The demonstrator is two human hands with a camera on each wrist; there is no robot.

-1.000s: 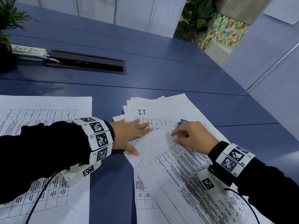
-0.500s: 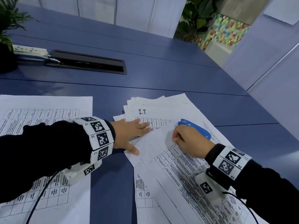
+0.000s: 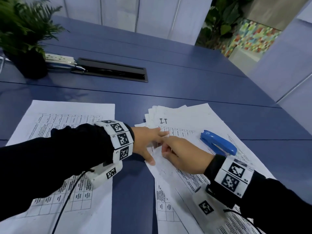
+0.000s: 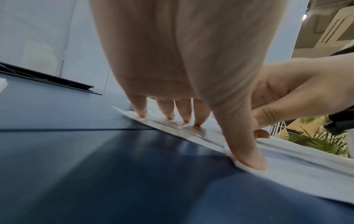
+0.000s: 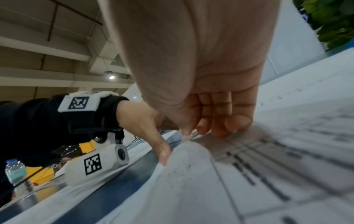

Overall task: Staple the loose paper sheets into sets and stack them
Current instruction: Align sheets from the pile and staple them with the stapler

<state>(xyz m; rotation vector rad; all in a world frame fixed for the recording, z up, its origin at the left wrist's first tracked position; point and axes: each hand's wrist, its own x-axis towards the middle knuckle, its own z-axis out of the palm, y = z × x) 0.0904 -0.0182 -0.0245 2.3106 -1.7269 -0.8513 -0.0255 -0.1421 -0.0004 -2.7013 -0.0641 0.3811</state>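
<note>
Stapler (image 3: 218,144) now let go, lying on the loose sheets (image 3: 184,120); right hand (image 3: 184,157) shifted left to a corner.

Head: second pile (image 3: 55,132) lies left, stapling unclear. Left wrist: left hand (image 4: 184,63) flat, fingers (image 4: 140,109) pressing sheets. Right wrist: pinching top sheet's corner (image 5: 188,137); much still unstapled.

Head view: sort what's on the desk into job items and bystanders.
For the job:
- blue stapler, lying on the sheets
- loose fanned sheets
- paper stack on the left

Just lying about:
- potted fern
- white power strip
- black cable hatch
</note>
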